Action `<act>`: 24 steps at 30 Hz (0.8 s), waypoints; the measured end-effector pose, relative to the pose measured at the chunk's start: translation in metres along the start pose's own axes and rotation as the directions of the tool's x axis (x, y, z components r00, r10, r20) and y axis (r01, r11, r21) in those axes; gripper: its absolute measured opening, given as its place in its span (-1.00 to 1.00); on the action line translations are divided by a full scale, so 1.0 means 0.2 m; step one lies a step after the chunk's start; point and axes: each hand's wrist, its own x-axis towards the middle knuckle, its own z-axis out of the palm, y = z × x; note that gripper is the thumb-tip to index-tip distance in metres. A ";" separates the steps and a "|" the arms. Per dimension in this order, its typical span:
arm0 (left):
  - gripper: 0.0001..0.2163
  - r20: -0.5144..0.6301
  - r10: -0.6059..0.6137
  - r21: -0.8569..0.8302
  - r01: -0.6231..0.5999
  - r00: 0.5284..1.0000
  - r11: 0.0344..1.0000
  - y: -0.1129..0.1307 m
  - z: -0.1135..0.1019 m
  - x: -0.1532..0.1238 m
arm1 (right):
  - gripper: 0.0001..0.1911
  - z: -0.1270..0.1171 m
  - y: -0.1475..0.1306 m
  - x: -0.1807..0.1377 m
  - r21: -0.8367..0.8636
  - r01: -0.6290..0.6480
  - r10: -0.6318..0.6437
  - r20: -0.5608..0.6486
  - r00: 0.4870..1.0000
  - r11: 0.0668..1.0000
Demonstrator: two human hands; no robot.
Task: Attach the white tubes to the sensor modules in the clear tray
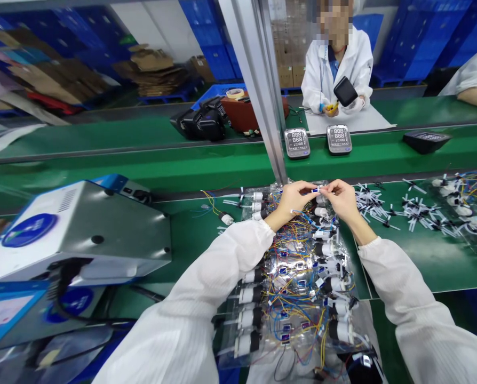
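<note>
Both my hands meet above a clear plastic sheet (344,256) covered with rows of small pump-like parts (250,296) and coloured wires. My left hand (292,198) pinches one end of a small white and blue component (317,190). My right hand (342,198) pinches its other end, fingers pressed together. White sleeves cover both my forearms.
A grey and blue machine (78,229) stands at my left. White T-shaped tube fittings (386,208) and more wired parts (466,197) lie at the right on the green bench. Two display units (317,141) sit on the conveyor behind an aluminium post (258,90). A person in white (336,64) works opposite.
</note>
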 end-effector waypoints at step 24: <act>-0.72 0.428 -0.178 0.638 -0.156 0.886 0.754 0.13 -0.14 0.19 | -0.63 -0.24 0.02 -0.01 -0.457 -0.172 0.231 0.076 0.970 0.872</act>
